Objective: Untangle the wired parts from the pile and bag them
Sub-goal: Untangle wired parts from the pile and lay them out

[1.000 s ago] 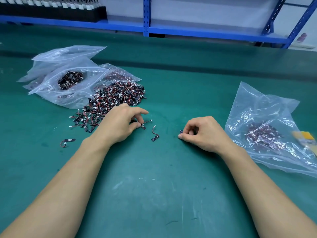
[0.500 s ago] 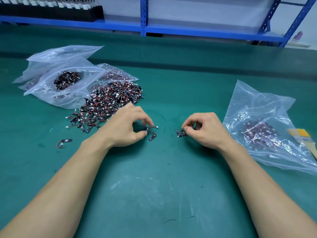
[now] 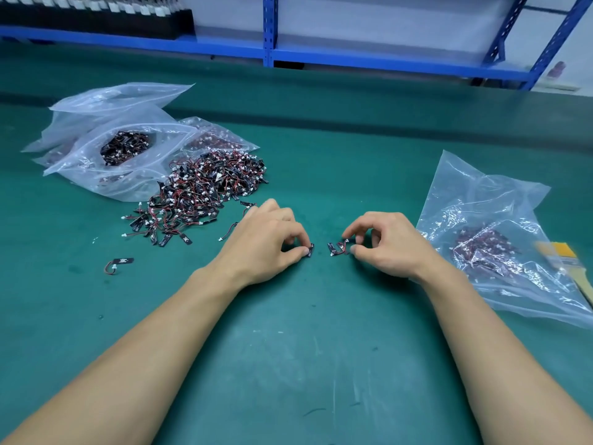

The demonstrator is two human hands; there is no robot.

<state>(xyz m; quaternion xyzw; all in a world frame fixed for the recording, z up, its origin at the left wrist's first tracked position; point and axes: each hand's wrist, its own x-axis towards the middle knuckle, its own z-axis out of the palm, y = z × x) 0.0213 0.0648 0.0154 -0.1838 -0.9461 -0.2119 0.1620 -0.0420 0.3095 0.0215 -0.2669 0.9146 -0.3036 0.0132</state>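
Wired part (image 3: 310,250) pinched in left hand (image 3: 266,244); right hand (image 3: 388,247) pinches second part (image 3: 336,248) (pile (image 3: 205,194) at ten o'clock).

Of the person only the bare limbs show: the left forearm (image 3: 144,348) and the right forearm (image 3: 481,342), both slim and uncovered up to the frame's lower edge, ending in the left hand (image 3: 266,245) and the right hand (image 3: 385,245), ungloved, slender-fingered and short-nailed.
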